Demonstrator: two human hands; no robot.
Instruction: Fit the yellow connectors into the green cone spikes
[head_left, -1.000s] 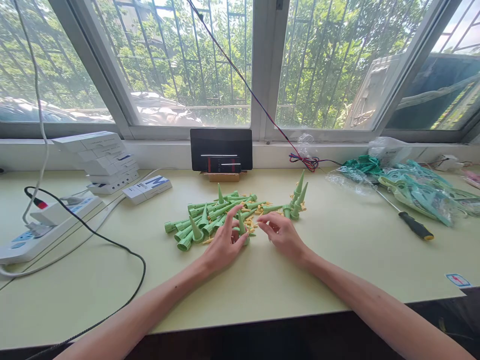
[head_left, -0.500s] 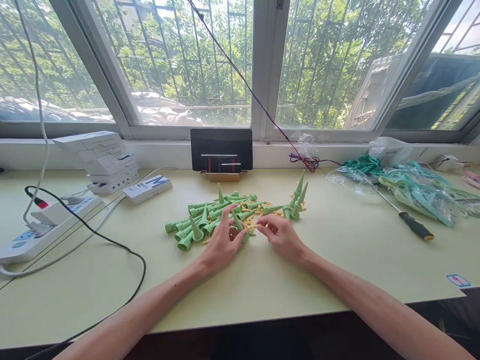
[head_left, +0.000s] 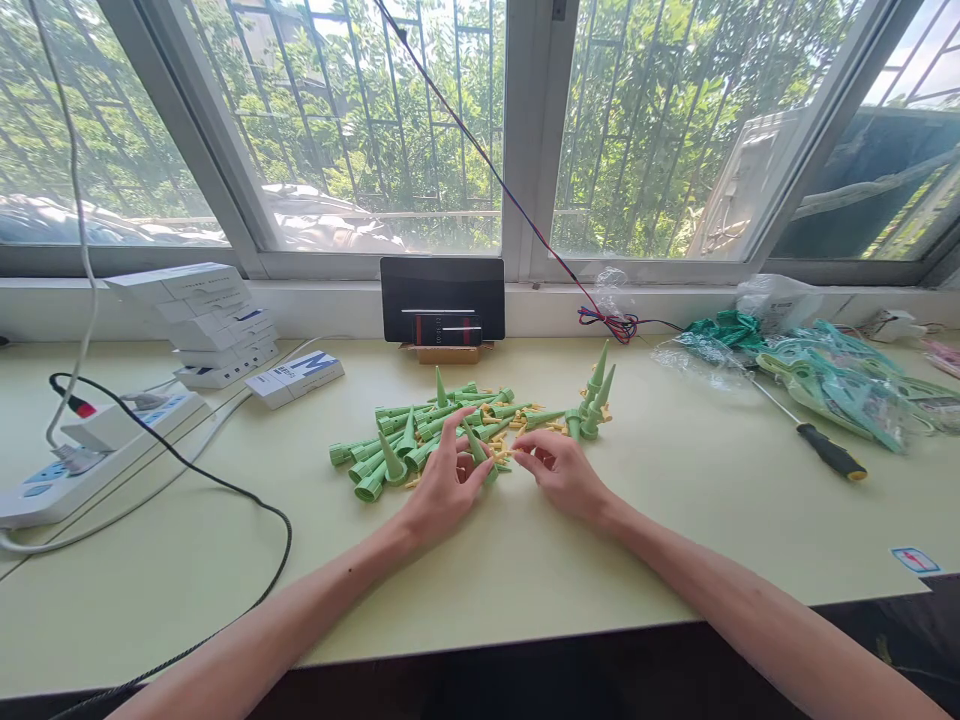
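Observation:
A pile of green cone-shaped plastic spikes lies in the middle of the pale green table, mixed with small yellow pieces. My left hand is closed around one green spike, point up, at the pile's near edge. My right hand sits just to its right, thumb and forefinger pinched on a small yellow piece close to that spike. Two spikes stand upright at the pile's right end.
A dark tablet leans at the window sill. White boxes, a power strip and black cable occupy the left. A screwdriver and bags of green parts lie at the right.
My right hand has slid left to meet the spike in my left hand, its fingers pinching a small yellow piece. The left hand tilted the spike slightly.

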